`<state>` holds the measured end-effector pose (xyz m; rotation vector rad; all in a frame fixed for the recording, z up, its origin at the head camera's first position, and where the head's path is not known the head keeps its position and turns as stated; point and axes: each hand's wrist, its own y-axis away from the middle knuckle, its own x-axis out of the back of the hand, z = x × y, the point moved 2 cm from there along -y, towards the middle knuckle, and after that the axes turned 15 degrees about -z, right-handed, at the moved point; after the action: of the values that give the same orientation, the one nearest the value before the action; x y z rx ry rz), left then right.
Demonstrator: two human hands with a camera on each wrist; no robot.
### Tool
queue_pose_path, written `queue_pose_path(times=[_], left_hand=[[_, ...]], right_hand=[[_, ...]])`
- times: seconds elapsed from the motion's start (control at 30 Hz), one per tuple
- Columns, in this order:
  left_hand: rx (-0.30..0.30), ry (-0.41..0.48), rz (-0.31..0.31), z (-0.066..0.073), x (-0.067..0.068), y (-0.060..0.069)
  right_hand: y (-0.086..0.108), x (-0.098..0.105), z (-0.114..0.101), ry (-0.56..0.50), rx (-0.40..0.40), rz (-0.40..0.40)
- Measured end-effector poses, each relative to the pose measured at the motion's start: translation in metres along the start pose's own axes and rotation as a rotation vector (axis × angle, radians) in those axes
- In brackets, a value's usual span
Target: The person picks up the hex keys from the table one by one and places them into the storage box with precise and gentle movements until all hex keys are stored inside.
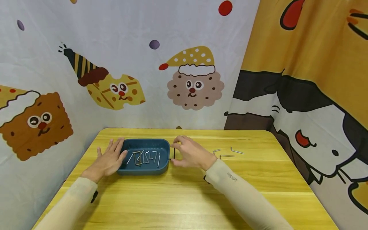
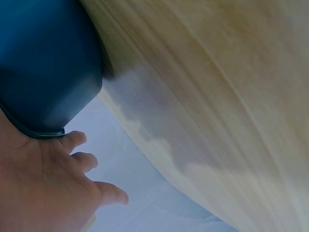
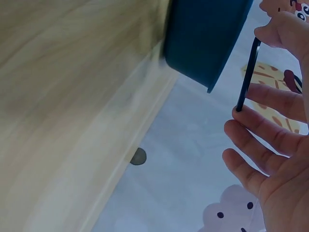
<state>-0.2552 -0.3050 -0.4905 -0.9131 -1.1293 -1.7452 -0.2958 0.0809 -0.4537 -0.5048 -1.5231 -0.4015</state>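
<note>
Your right hand (image 1: 188, 154) pinches a black rod (image 1: 174, 153) | straight-fingered left hand (image 1: 110, 158) touches the tray (image 1: 143, 172) (silvery rods (image 1: 158, 160) inside) | three loose rods (image 1: 227, 156) lie rightward

Dark-blue tray (image 1: 142, 172), black hex key (image 3: 248, 72), yellow wood-grained table (image 1: 172, 204)

an indoor nook, cartoon-print cloth (image 1: 155, 80) behind a wood-grain table (image 1: 184, 198)

Left arm (image 1: 67, 203) and right arm (image 1: 247, 195) both reach forward, angling inward. The left hand (image 1: 108, 159) lies back up, fingers spread. The right hand (image 1: 189, 153) pinches between thumb and fingertips, its outer fingers fanned apart.
</note>
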Motion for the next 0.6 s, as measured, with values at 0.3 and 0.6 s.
queue_pose_path(times=[0.3,0.6], left_hand=[[0.0,0.007,-0.004,0.0,0.0,0.0],[0.001,0.013,-0.006,0.0,0.0,0.0]], right_hand=[[-0.024,0.006,-0.008,-0.042,-0.011,-0.029],[-0.045,0.011,-0.016,-0.086,-0.004,-0.077]])
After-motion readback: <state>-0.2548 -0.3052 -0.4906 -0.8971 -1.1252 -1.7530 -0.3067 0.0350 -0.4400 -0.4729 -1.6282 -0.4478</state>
